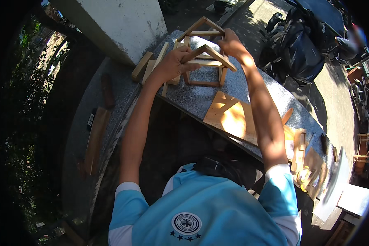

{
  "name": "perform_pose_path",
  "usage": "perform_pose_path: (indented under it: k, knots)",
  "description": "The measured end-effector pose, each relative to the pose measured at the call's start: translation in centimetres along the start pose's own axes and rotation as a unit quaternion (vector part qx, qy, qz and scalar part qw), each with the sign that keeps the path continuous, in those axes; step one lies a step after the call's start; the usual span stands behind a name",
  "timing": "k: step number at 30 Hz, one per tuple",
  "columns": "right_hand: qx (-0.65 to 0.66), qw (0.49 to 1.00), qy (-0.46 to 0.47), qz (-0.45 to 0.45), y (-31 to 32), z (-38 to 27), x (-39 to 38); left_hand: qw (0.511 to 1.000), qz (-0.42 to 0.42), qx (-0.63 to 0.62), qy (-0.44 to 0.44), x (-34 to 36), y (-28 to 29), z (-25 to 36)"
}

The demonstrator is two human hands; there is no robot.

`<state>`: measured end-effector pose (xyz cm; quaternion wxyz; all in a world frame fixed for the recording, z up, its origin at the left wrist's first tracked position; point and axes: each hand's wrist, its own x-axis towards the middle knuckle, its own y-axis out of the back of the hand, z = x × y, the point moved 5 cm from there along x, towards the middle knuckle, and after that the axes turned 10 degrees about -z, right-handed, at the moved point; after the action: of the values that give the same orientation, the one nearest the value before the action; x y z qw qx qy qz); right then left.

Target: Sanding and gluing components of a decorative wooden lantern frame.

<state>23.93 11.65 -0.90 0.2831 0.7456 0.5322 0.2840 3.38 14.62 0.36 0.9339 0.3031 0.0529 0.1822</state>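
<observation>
A small house-shaped wooden frame (205, 83), with peaked roof pieces at front and back, stands on the speckled stone tabletop (188, 101). My left hand (173, 64) is closed on its near left side, with fingers around the left end of the front roof piece and crossbar. At the far right roof corner, my right hand (232, 44) is closed on the frame, its fingertips partly hidden. Beside my left hand lie several loose wooden strips (161, 55) and a short wood block (142, 65). A flat wooden board (228, 114) rests nearer me, left of my right forearm.
A whitish pillar (121, 26) rises at the table's far left. To the right lie a slotted wooden piece (299, 143), a yellow tape roll (303, 177) and other wood. Wooden pieces (96, 139) lie on the left slab. Black-covered bulk (299, 49) stands beyond the table.
</observation>
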Motion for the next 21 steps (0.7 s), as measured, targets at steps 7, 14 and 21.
perform_pose_path:
  k: [7, 14, 21]
  knots:
    - [0.022, 1.0, 0.001, 0.001, -0.1, -0.3, -0.4, 0.999, 0.009, 0.039, -0.002, 0.1, 0.0, 0.3]
    - [0.028, 0.998, -0.05, -0.022, -0.5, 0.5, -0.2, 0.999, 0.013, 0.026, -0.018, -0.1, 0.0, 0.8]
    - [0.234, 0.972, -0.027, 0.014, -1.1, 1.2, -0.3, 1.0, 0.016, 0.013, -0.021, -0.1, 0.0, 0.6]
